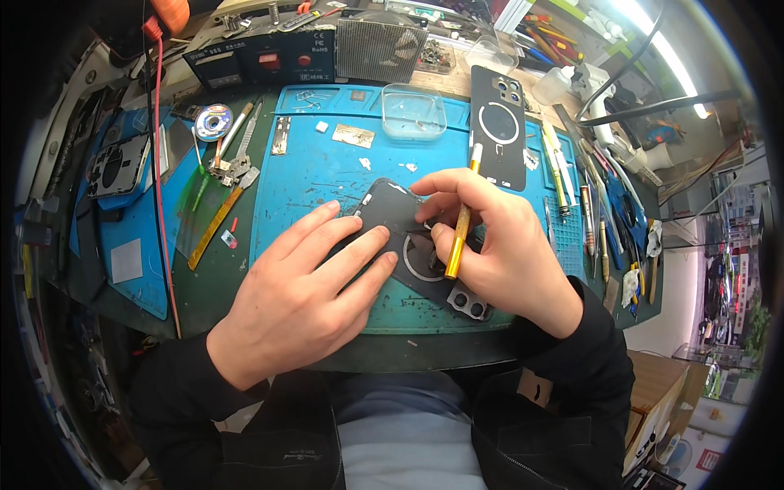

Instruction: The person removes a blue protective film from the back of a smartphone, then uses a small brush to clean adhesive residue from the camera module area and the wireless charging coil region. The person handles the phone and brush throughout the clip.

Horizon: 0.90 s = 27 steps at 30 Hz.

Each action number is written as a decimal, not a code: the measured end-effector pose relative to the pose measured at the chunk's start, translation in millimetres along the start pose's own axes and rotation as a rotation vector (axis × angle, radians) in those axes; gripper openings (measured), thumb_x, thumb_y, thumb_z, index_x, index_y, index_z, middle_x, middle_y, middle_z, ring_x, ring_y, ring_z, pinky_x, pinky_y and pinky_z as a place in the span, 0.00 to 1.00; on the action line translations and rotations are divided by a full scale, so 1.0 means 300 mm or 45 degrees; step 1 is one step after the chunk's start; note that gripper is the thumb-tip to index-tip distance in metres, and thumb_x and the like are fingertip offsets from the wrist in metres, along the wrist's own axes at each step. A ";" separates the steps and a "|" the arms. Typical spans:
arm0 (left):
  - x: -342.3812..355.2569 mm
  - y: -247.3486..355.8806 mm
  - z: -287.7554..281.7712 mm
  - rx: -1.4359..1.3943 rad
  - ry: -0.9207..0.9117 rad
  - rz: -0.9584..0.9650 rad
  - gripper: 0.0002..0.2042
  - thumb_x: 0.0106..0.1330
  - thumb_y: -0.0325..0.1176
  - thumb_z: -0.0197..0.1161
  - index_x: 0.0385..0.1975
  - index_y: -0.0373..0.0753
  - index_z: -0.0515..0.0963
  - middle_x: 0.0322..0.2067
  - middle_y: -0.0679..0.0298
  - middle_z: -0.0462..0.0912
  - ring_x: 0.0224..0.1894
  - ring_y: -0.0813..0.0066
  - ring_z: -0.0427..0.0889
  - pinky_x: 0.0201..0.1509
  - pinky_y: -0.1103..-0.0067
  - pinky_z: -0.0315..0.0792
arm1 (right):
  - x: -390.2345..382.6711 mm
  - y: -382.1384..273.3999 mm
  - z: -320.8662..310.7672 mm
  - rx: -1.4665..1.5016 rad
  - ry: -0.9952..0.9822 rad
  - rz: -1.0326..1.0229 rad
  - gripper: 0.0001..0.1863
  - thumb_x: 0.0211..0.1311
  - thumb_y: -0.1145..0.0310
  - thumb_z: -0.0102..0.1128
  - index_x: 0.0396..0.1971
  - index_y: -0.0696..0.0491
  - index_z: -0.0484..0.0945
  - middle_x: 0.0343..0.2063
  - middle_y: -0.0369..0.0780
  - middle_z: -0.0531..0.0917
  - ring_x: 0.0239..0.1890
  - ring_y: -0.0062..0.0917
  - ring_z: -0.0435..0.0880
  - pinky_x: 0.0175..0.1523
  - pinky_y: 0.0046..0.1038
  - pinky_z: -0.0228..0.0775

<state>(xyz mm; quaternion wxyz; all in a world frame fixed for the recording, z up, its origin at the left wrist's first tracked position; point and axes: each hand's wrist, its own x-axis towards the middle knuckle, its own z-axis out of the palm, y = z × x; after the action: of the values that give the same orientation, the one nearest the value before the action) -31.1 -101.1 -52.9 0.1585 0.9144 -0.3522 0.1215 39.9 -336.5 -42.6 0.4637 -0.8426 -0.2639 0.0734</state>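
A dark phone back panel [384,206], with a pale ring and camera openings at its lower right end, lies slanted on the blue work mat [318,175]. My left hand [306,290] rests on its left side, fingers stretched out and pressing down. Over the right side, my right hand [498,237] is closed around a slim pen-like tool [462,224] with a gold shaft and a white end. Its thumb and fingertips are pinched low over the panel; what is between them is too small to make out.
A second black phone [497,126] lies beyond my right hand. A clear plastic box [413,112] and small metal plates [354,135] sit on the mat. Tweezers and tools [600,196] crowd the right. At left are a solder reel [213,122] and a phone frame [119,166].
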 end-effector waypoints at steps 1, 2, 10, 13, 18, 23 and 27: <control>0.000 0.000 0.002 0.005 0.005 0.004 0.22 0.53 0.26 0.72 0.52 0.37 0.86 0.57 0.58 0.84 0.61 0.57 0.80 0.71 0.56 0.74 | 0.002 0.005 -0.001 -0.002 0.006 0.006 0.20 0.59 0.81 0.65 0.52 0.56 0.79 0.32 0.42 0.87 0.33 0.27 0.88 0.40 0.27 0.79; 0.001 0.000 0.004 0.007 0.013 0.007 0.22 0.53 0.26 0.72 0.51 0.37 0.86 0.57 0.58 0.84 0.61 0.57 0.81 0.71 0.56 0.74 | 0.004 0.007 -0.003 -0.004 0.012 0.012 0.20 0.58 0.80 0.67 0.51 0.57 0.79 0.32 0.43 0.87 0.32 0.29 0.89 0.38 0.28 0.79; 0.005 0.002 0.009 0.033 0.047 0.010 0.20 0.53 0.26 0.71 0.50 0.37 0.87 0.55 0.59 0.85 0.58 0.57 0.82 0.70 0.57 0.74 | 0.024 -0.008 0.022 -0.169 -0.012 -0.052 0.16 0.62 0.76 0.72 0.49 0.55 0.81 0.27 0.37 0.86 0.26 0.17 0.84 0.34 0.22 0.76; 0.001 0.000 0.013 0.045 0.046 0.021 0.21 0.52 0.25 0.70 0.50 0.37 0.87 0.55 0.59 0.85 0.59 0.57 0.82 0.70 0.56 0.74 | 0.026 0.009 0.025 -0.176 0.013 -0.020 0.15 0.61 0.77 0.73 0.47 0.55 0.82 0.26 0.37 0.86 0.25 0.17 0.84 0.33 0.22 0.76; 0.000 -0.005 0.011 0.040 0.049 0.030 0.21 0.50 0.27 0.69 0.48 0.35 0.87 0.53 0.58 0.85 0.58 0.57 0.82 0.70 0.58 0.75 | 0.013 0.013 0.023 -0.201 0.050 0.031 0.14 0.62 0.77 0.72 0.47 0.55 0.83 0.25 0.36 0.85 0.25 0.17 0.84 0.33 0.22 0.75; 0.003 -0.003 0.012 0.038 0.044 0.040 0.22 0.49 0.27 0.68 0.48 0.35 0.86 0.54 0.57 0.84 0.59 0.56 0.81 0.70 0.57 0.75 | 0.007 0.000 0.000 -0.156 0.054 0.133 0.12 0.60 0.76 0.72 0.43 0.54 0.83 0.26 0.40 0.87 0.28 0.30 0.88 0.35 0.31 0.79; -0.001 -0.001 0.004 0.014 -0.006 0.015 0.25 0.48 0.24 0.67 0.51 0.36 0.86 0.58 0.57 0.83 0.62 0.55 0.80 0.71 0.54 0.74 | -0.009 0.015 -0.006 -0.216 0.076 0.055 0.14 0.61 0.76 0.73 0.47 0.55 0.84 0.26 0.36 0.87 0.27 0.16 0.85 0.34 0.21 0.76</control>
<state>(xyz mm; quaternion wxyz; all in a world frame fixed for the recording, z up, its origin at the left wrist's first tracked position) -31.1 -101.1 -54.3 0.1520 0.9134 -0.3573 0.1223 40.1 -341.2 -45.5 0.3968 -0.8861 -0.2370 0.0355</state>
